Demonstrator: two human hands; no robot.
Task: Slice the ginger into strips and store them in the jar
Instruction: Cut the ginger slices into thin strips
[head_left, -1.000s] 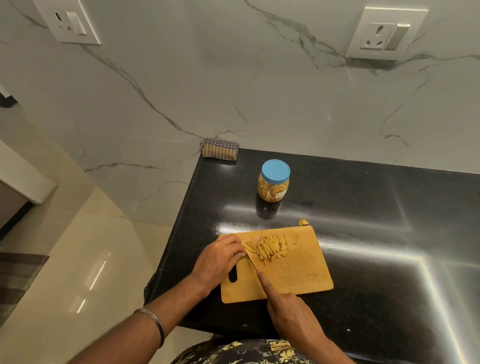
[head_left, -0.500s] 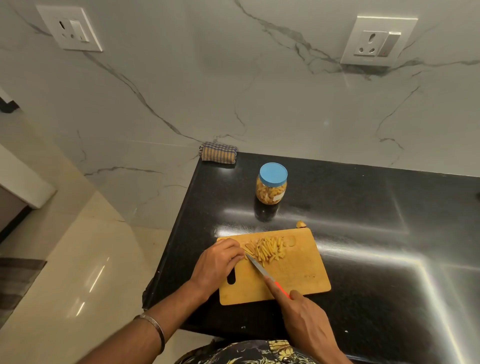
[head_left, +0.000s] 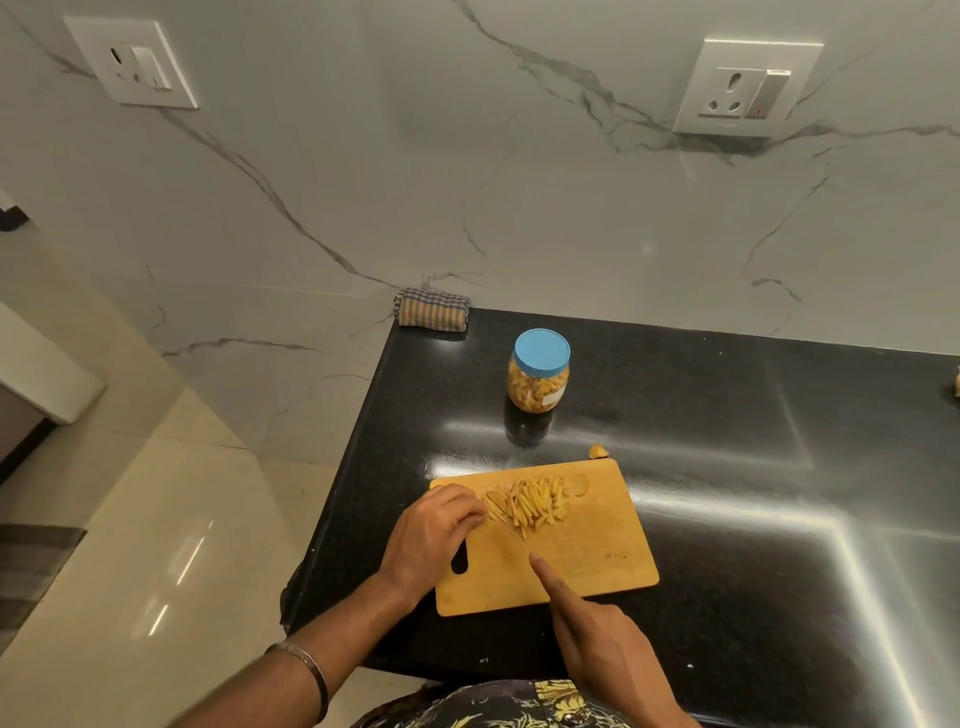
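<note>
Ginger strips (head_left: 527, 503) heaped at far-left part of cutting board (head_left: 582, 551), long axes mostly running near-to-far.
Left hand (head_left: 431, 535) nearer, curled fingertips touching heap's left side, likely pinning uncut piece.
Right hand (head_left: 597, 631) at board's near edge, forefinger extended toward heap; knife not discernible, grip cannot tell.
Jar (head_left: 538, 370) beyond board's far edge, clear, blue lid on, well apart from both hands.
Board pale wood, matte; counter (head_left: 779, 467) black, glossy.

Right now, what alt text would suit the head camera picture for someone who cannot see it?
Seen from above, a person's left hand steadies ginger strips on a wooden cutting board, while the right hand points its forefinger along a knife that is hard to make out. Behind, a blue-lidded jar stands on the black counter.
</note>
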